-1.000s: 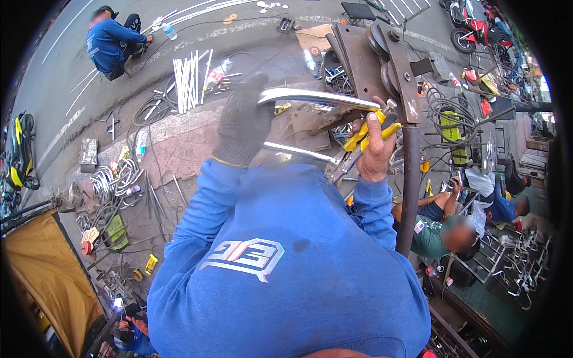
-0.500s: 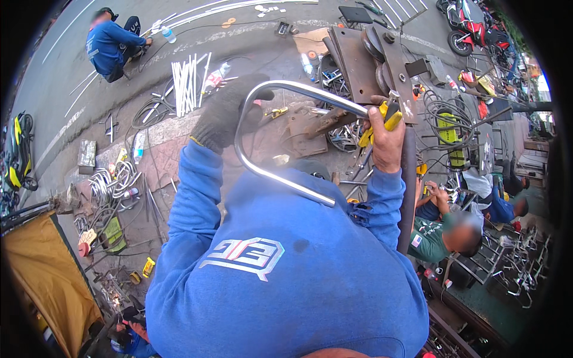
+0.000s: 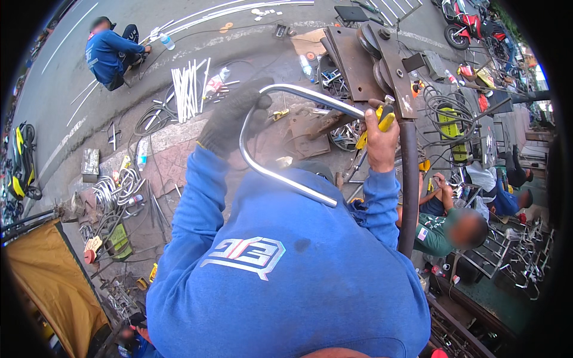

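A shiny metal tube (image 3: 286,179) is bent into a wide hook in front of my chest. My left hand (image 3: 234,116), in a dark grey glove, is closed around its upper bend. The tube's lower end lies across the front of my blue sweatshirt. At the other end, my bare right hand (image 3: 381,140) is closed, with the tube meeting its fingers. A yellow-and-black tool (image 3: 387,117) sticks out by that hand's thumb; its kind is unclear. Just beyond stands a rusty steel bending rig (image 3: 360,74) with rollers (image 3: 382,73).
A thick brown pipe (image 3: 409,185) runs beside my right forearm. Coiled tubing (image 3: 116,191) and thin white bars (image 3: 186,95) lie to the left. One co-worker (image 3: 110,56) sits far left; another in green (image 3: 439,232) is at the right. A lime-green machine (image 3: 452,134) stands among cables.
The tube and my left hand have shifted slightly right and down. My right hand has turned a little, so less of the yellow tool shows.
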`<state>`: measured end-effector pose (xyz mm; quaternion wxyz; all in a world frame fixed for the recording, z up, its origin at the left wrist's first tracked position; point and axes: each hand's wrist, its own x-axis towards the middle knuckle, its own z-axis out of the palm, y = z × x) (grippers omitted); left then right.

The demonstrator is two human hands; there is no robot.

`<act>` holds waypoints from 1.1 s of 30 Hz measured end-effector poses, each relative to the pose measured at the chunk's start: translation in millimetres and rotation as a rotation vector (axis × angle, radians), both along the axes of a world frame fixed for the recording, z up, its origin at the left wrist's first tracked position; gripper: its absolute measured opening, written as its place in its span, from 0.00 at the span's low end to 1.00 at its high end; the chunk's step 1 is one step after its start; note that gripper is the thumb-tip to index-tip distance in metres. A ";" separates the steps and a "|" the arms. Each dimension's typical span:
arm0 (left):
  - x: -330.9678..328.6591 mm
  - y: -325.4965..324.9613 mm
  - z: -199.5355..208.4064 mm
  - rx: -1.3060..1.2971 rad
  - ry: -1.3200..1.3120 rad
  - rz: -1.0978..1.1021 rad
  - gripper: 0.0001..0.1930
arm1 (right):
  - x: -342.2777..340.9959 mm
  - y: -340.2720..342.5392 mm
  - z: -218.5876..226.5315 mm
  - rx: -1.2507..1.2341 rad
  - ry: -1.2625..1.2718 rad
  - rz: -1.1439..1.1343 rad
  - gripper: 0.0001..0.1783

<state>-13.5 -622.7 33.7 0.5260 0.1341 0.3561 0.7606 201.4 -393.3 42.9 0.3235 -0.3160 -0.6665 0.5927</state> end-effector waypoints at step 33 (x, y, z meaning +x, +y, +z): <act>13.6 -2.9 19.6 -0.336 0.529 0.308 0.29 | 97.6 58.9 19.4 -0.226 0.528 -0.525 0.18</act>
